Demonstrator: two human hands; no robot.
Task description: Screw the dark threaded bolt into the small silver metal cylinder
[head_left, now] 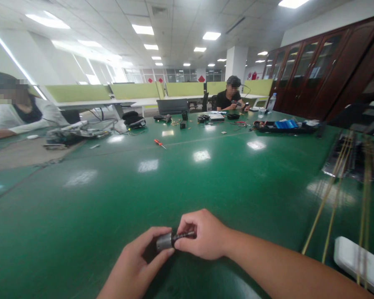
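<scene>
Near the table's front edge, my left hand (141, 255) grips a short grey metal cylinder (164, 242) between thumb and fingers. Out of the cylinder's right end comes a thin dark rod with ridges along it (183, 235). My right hand (204, 236) is closed around this rod, thumb below and curled fingers above. The two hands are close together, and the cylinder and rod lie almost in line, tilted slightly up to the right. Whether the rod is fixed in the cylinder or only touching it, I cannot tell.
The green tabletop (174, 187) carries a red screwdriver (159, 143) further back. Long thin yellowish rods (327, 199) and a white power strip (361, 263) are at right. A black tray (280, 126) with a blue item lies at the back. Two other people sit at the table.
</scene>
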